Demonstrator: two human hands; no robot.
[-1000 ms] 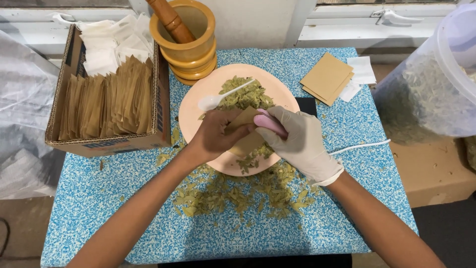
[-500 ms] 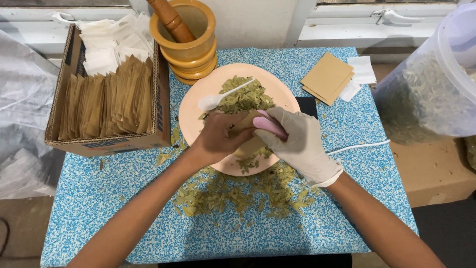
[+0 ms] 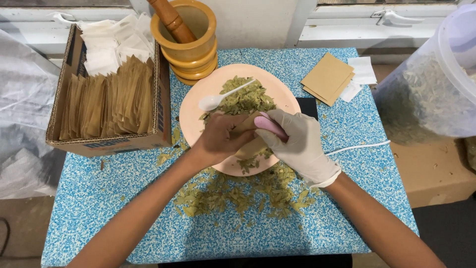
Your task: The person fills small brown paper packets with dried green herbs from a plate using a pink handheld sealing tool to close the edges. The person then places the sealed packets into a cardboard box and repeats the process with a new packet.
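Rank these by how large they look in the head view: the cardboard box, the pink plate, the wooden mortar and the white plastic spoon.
1. Cardboard box, clearly largest.
2. Pink plate, partly covered by both hands.
3. Wooden mortar.
4. White plastic spoon, smallest.

We cannot see how far our left hand (image 3: 218, 139) and gloved right hand (image 3: 297, 144) cover the brown packet (image 3: 250, 144); the frame's right edge crops the plastic tub (image 3: 431, 94).

Left hand (image 3: 218, 141) bare; right hand (image 3: 297, 144) in white glove; forearms unsleeved.
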